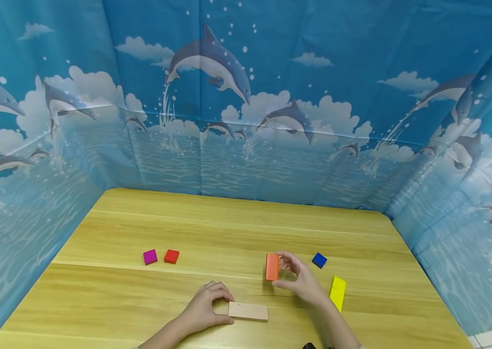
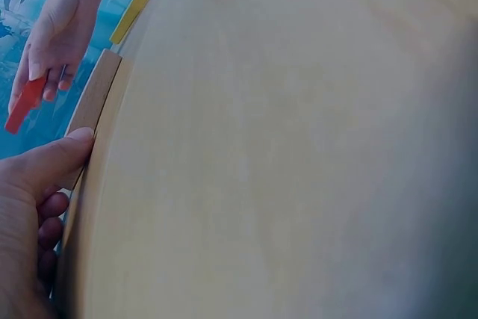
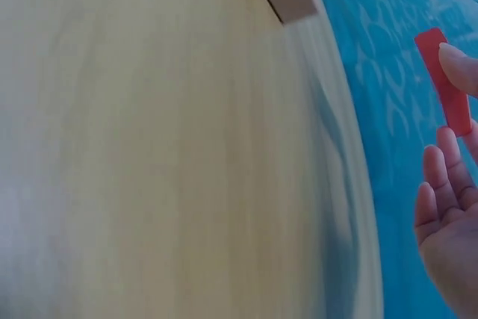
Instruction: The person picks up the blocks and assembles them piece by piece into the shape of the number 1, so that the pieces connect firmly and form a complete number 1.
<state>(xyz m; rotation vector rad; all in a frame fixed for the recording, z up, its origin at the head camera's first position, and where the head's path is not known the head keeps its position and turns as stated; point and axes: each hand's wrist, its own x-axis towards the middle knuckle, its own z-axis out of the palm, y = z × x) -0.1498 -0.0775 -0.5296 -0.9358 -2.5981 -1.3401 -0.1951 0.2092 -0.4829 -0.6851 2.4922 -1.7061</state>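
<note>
We have the orange block (image 1: 272, 267) pinched in the right grip (image 1: 300, 281), just far of the right end of the plain block (image 1: 248, 311), whose left end the left grip (image 1: 206, 308) pinches on the surface (image 1: 211, 218). To handle this well, we would hold the orange block with light, even pressure so it cannot twist, and let the left grip steady the plain block without shoving it. The right wrist view sets the orange block against the curtain (image 3: 388, 57), clearly raised, with some fingers free of it; the head view leaves that height vague. The left wrist view also catches the yellow block (image 1: 337, 292), but only the head view shows the blue block (image 1: 319, 260) at right and the red block (image 1: 172, 256) and purple block (image 1: 150, 257) at left.
</note>
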